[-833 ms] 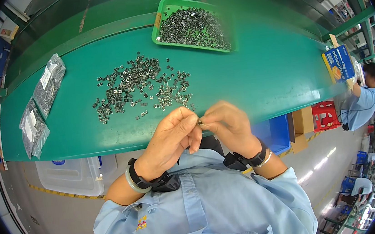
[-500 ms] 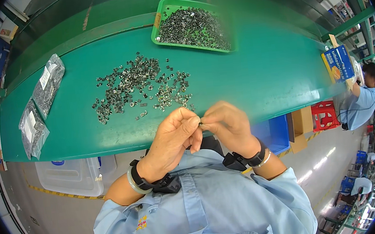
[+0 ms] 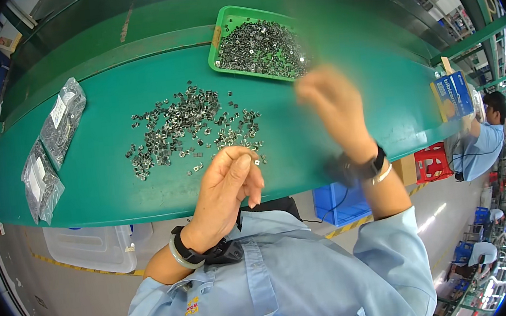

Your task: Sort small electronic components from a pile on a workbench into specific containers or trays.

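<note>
My left hand (image 3: 226, 182) is at the table's front edge, thumb and forefinger pressed together. A small shiny part shows by its fingertips, but I cannot tell whether it is held or lies on the table behind. My right hand (image 3: 334, 100) is over the table near the green tray (image 3: 216, 58), its fingers smeared by motion. Many tiny black and silver metal parts fill that tray. A loose pile of similar small metal parts (image 3: 181, 119) spreads over the green table (image 3: 302, 153), just beyond my left hand.
Two clear bags of small parts (image 3: 63, 116) lie at the table's left. A blue box (image 3: 453, 97) is at the right end, near another person (image 3: 483, 146). Below the front edge are a clear plastic bin (image 3: 92, 246), a blue bin (image 3: 341, 204) and a red stool (image 3: 432, 164).
My right hand has parted from my left and moved up and right toward the green tray. The left hand stays near its place, still pinched.
</note>
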The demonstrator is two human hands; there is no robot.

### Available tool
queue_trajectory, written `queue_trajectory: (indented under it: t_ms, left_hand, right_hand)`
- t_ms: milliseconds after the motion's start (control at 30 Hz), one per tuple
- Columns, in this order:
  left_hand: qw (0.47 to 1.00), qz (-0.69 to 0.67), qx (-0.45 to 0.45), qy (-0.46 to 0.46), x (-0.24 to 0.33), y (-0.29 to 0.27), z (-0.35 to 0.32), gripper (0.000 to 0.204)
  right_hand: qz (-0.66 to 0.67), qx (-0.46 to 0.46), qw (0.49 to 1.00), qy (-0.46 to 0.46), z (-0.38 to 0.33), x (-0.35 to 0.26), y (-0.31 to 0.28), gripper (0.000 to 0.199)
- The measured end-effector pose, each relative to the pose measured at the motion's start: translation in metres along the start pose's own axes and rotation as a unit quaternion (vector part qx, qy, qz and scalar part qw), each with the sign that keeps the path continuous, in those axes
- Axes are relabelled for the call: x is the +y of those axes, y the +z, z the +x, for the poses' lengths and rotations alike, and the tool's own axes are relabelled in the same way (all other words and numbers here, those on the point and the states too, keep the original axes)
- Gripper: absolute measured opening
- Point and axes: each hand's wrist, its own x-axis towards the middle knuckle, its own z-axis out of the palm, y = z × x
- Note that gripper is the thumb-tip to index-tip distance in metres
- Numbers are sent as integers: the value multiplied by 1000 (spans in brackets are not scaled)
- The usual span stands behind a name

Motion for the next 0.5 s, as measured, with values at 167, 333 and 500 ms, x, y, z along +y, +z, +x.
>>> queue_trajectory:
  t_ms: [167,333,500]
  left_hand:
    - [999,-18,-44,-21,1,-12,2,17]
    - [994,-54,-83,-52,2,-20,5,16]
    - [992,-54,-102,-57,3,-20,4,16]
  right_hand:
    - [-56,11,997,-58,37,34,11,11]
    - [-126,-159,977,-61,22,29,32,15]
    - [-167,-227,958,-54,19,25,40,15]
